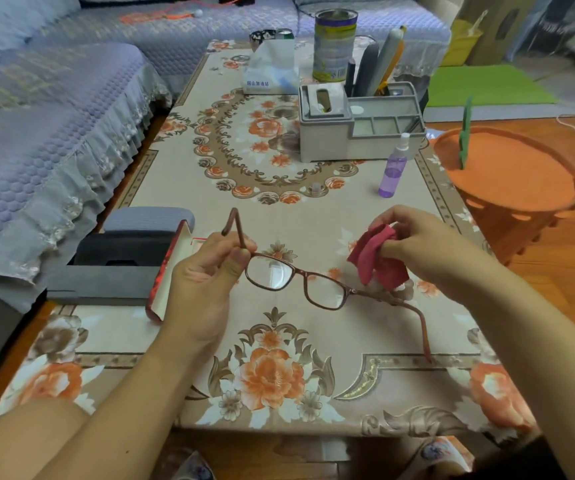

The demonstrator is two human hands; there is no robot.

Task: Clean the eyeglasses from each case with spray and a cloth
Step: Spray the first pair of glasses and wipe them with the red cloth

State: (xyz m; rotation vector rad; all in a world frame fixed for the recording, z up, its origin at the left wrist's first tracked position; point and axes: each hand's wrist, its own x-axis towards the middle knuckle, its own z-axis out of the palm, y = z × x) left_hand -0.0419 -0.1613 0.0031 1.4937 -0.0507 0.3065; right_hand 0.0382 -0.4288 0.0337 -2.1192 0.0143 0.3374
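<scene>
Flowered cloth covers the low table (279, 358) in front of you, with a quilted sofa (54, 116) along its left edge and an orange basket (507, 174) off its right.

Your left hand (206, 282) pinches the glasses (293, 282) at the hinge, thumb and fingers curled round the corner of the frame, so both lenses stay untouched and face up toward you. One arm of the frame sticks up behind your knuckles; the other trails down to the right, low over the table, though you cannot tell whether its tip touches.

Your right hand (421, 244) has its fingers bunched round the pink cloth (379, 258), which hangs just above the right end of the frame, close to the lens but apart from it. That looks like a grip made ready for wiping.

The spray bottle (394, 168) stands upright well beyond your right hand, near the grey organiser (358, 126), out of the way yet within reach.

The open red case (168, 271) lies to the left of your left hand, beside a dark grey case (119, 258), probably so the pair can go straight back.
</scene>
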